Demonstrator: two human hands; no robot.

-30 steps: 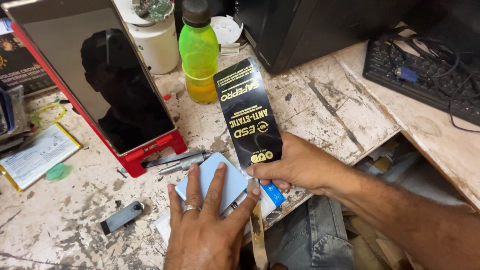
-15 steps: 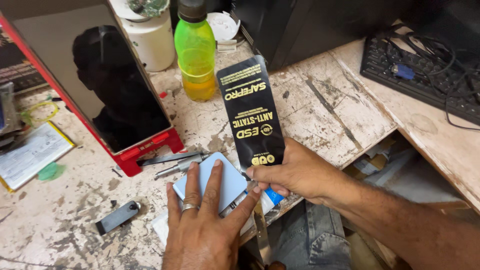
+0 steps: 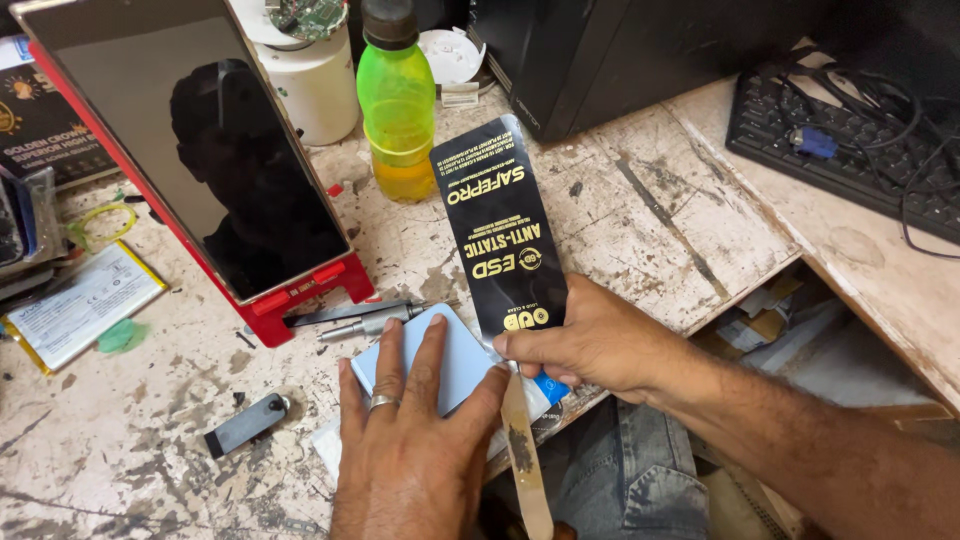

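I'm at a repair bench for phones and small electronics. The worktop point(image 3: 650, 200) in front of me is scarred, stained and scraped. A large screen point(image 3: 190, 140) leans in a red clamp stand point(image 3: 310, 295), tweezers point(image 3: 350, 318) lie beside it, a flat battery point(image 3: 80, 305) sits to my left, and a circuit board point(image 3: 305, 15) rests on a white tub point(image 3: 315, 90). A black keyboard point(image 3: 850, 150) with tangled cables sits to my right.

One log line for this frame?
left hand: flat on pale blue phone | right hand: pinching black glossy pouch | worn white bench
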